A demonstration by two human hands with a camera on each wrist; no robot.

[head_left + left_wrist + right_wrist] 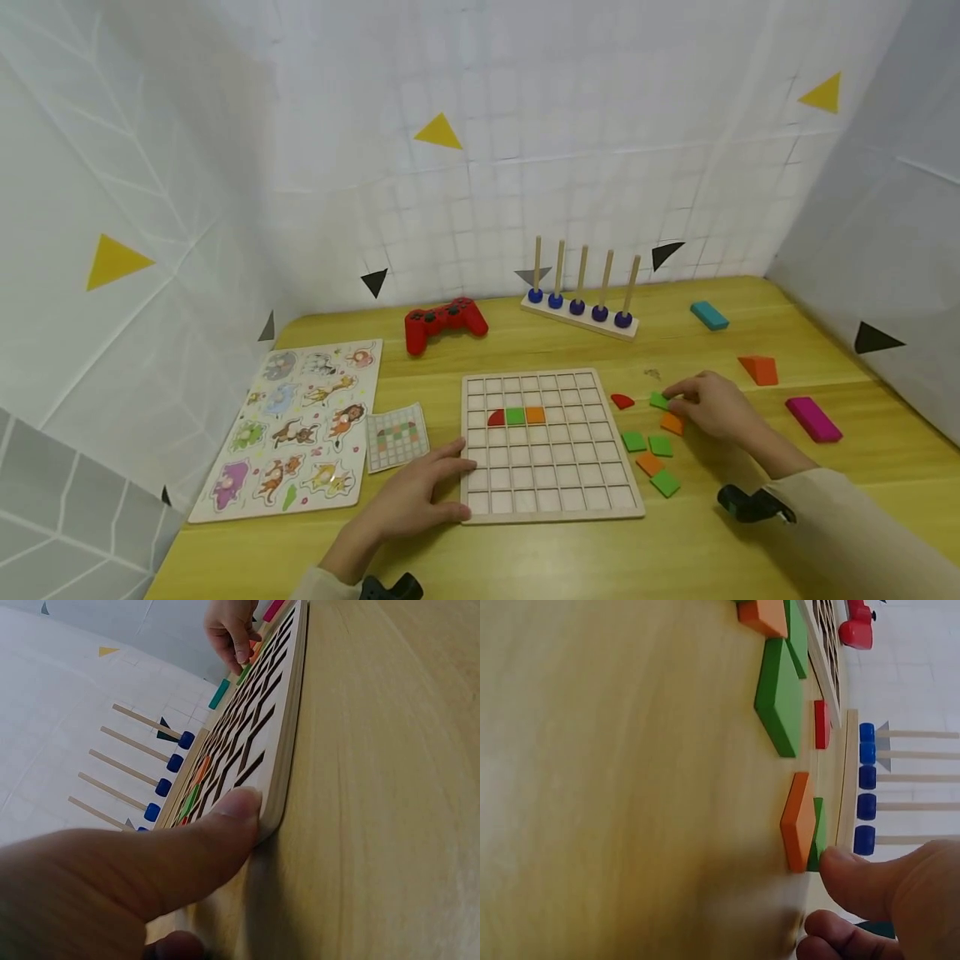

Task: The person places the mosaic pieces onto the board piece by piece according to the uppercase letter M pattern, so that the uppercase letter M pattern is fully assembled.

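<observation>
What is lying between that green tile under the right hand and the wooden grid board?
Only a red half-round piece lies on the table between the green tile at the right hand and the grid board; it lies flat, easily passed over.

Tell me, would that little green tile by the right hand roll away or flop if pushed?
Probably neither. The green tile looks like a flat, stiff painted wooden square lying flat on the table, so it should slide rather than roll. It seems small and light; the right hand could likely pinch it by its edges.
</observation>
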